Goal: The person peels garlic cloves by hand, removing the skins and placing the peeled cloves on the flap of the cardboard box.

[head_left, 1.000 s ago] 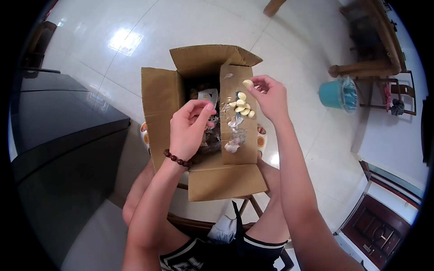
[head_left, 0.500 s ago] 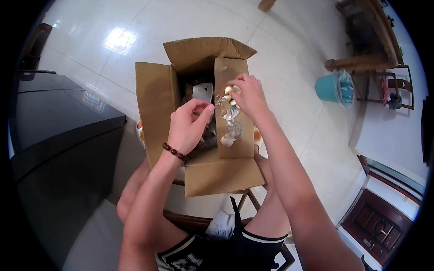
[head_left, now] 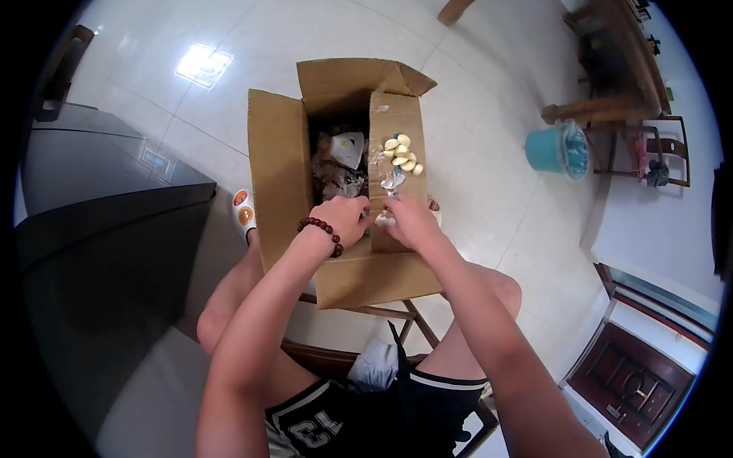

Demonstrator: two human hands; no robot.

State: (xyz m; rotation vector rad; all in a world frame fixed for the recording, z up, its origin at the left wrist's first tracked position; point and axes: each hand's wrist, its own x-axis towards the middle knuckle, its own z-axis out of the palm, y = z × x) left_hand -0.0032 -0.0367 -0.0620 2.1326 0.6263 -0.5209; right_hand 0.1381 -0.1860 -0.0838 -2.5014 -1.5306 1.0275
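Head view is showing the cloves (head_left: 402, 155) lying clustered on the right flap (head_left: 410, 124) of the box (head_left: 374, 279), ahead of the right hand (head_left: 412, 222) and apart from its fingers, with some peel (head_left: 392, 180) sitting between. That hand's fingers are pointing inward over a pale scrap (head_left: 384, 220); whether they are pinching it, I cannot tell. Just beside, the left hand (head_left: 343, 217) is hovering over the box's opening, back upward, its fingertips too hidden to show any grip. Both forearms are angling inward.

Box (head_left: 366, 284) open fr. above, far end passable; hands (head_left: 346, 217) block near end, cloves (head_left: 401, 151) crowd R flap (head_left: 398, 114).
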